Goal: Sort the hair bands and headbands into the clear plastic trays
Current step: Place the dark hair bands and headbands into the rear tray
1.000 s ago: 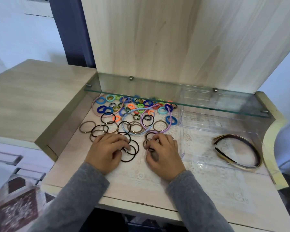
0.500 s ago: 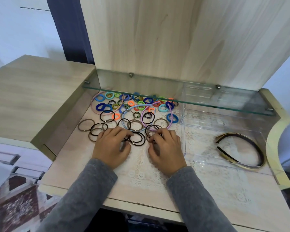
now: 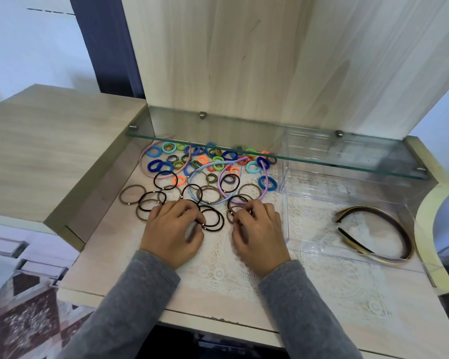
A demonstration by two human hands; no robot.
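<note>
Up they've come: both hands have slid forward since a second ago into the near edge of the pile, and have barely budged over the last half second. Left hand (image 3: 171, 231) has its fingers curled onto the thin black elastic hair bands (image 3: 222, 219). Right hand (image 3: 259, 235) sits just beside it, apart, fingers curled onto a cluster of thin brown and black loops (image 3: 235, 200); pinching or only pressing, I cannot tell. Behind them, small bright fabric hair bands (image 3: 213, 161) and pastel plastic headbands (image 3: 190, 185) spread toward the worktop's (image 3: 109, 255) back edge under a glass shelf (image 3: 347, 161). Right of the hands, the clear plastic tray (image 3: 287, 216) holds dark brown and gold headbands (image 3: 397, 224) near the worktop's right edge.
</note>
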